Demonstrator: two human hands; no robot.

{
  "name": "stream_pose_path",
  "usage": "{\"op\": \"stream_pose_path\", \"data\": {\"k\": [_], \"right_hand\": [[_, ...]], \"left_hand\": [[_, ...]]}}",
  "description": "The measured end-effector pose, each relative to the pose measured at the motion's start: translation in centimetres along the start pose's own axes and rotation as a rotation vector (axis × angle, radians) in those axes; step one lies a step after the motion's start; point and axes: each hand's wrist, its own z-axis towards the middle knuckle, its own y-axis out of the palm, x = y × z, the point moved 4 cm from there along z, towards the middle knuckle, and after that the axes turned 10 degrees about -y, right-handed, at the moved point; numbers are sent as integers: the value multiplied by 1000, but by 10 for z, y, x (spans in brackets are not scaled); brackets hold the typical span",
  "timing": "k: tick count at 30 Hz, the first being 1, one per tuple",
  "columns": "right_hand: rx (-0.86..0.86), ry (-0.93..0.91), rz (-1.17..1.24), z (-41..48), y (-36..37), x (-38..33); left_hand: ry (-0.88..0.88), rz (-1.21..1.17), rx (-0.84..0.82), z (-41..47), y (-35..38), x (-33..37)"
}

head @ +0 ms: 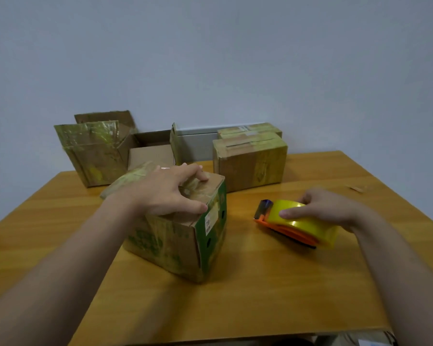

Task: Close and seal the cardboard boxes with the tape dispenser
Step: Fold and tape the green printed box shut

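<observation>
Left hand (165, 193) presses down, fingers spread, on the box (165, 245) top; the white sticker (208, 223) says "78". Right hand (330, 208) is wrapped round the tape dispenser (308, 223).

Matt worn cardboard on centre box (175, 236) with crinkled glossy tape film on top, glossy translucent yellow tape roll (308, 226), smooth orange plastic tape dispenser (285, 229), smooth satin wood-grain table (260, 295), shiny film on upper-left open box (90, 146), matt plain wall (210, 58)

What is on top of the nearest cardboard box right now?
The left hand presses on the near box's closed top flaps, over old tape. The seam under the palm and the box's contents are hidden.
</observation>
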Motion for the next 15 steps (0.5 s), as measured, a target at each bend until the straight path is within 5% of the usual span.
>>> {"op": "stream_pose_path", "data": {"k": [6, 12, 15], "right_hand": [[-40, -175, 203, -41, -10, -31], [178, -311, 220, -64, -47, -45], [135, -478, 208, -77, -61, -58]], "left_hand": [[22, -37, -3, -12, 7, 23], [45, -224, 19, -14, 9, 21], [35, -248, 31, -15, 10, 21]]}}
